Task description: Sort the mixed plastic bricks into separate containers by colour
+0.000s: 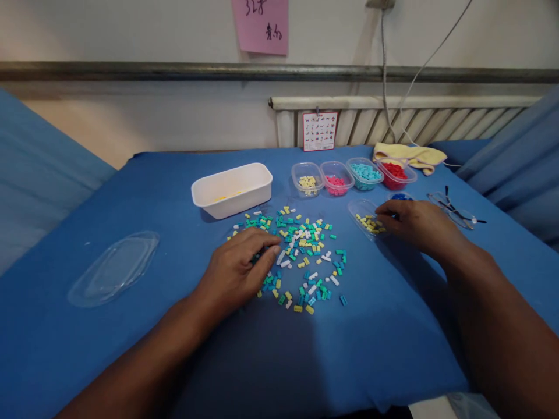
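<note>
My left hand (pixel 242 262) is over the left side of a loose pile of small toy building bricks (pixel 312 233) in teal, green, yellow and white. Its thumb and forefinger are drawn together, and whatever lies between the tips is hidden. Farther right, my right hand (pixel 408 224) hovers at a clear shallow tub (pixel 360 208) with yellow bricks (pixel 370 223) inside. The fingers of that hand are bent close together at the tub's right side; I cannot make out anything between them. A tub of dark blue bricks (pixel 399 197) is partly hidden behind it.
Clear tubs of pale yellow (pixel 308 185), pink (pixel 336 185), light blue (pixel 365 173) and red bricks (pixel 394 171) line the back. A white box (pixel 236 189) stands left of them. A clear lid (pixel 114 267), eyeglasses (pixel 456 212) and a yellow cloth (pixel 408 156) lie on the blue tablecloth (pixel 174 215).
</note>
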`<act>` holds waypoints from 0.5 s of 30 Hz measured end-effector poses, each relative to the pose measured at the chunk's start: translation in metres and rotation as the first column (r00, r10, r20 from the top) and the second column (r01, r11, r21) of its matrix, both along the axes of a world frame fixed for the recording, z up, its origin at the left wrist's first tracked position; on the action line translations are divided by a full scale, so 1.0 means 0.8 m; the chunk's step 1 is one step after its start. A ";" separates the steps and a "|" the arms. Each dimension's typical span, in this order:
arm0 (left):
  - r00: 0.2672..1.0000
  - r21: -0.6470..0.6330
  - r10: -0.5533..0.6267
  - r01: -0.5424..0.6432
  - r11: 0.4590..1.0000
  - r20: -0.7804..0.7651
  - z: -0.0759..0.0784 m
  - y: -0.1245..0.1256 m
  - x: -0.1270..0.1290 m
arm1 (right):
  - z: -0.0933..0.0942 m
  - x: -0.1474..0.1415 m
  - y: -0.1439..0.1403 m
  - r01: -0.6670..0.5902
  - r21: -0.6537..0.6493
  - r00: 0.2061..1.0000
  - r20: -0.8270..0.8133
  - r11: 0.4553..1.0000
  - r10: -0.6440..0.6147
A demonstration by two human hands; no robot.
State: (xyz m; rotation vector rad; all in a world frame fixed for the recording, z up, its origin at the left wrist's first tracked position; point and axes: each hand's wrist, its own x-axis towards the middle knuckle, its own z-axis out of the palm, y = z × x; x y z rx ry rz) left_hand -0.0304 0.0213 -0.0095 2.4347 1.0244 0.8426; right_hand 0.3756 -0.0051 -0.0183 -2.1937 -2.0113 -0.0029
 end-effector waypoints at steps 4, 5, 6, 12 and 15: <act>0.997 0.064 -0.035 0.040 0.997 -0.074 -0.010 0.006 -0.003 | -0.005 -0.034 -0.004 -0.119 0.262 0.982 -0.111 0.958 0.153; 0.995 0.080 -0.043 0.050 0.996 -0.091 -0.013 0.005 -0.002 | -0.007 -0.048 -0.005 -0.201 0.299 0.956 -0.148 0.933 0.254; 0.993 0.096 -0.055 0.065 0.993 -0.103 -0.016 0.004 0.000 | -0.009 -0.063 -0.007 -0.298 0.308 0.915 -0.177 0.903 0.362; 0.990 0.111 -0.052 0.066 0.992 -0.132 -0.017 0.002 0.003 | -0.019 -0.129 -0.005 -0.565 0.202 0.775 -0.203 0.800 0.599; 0.994 0.115 0.042 -0.030 0.993 -0.103 -0.008 0.015 -0.008 | -0.019 -0.135 -0.001 -0.579 0.142 0.767 -0.238 0.803 0.595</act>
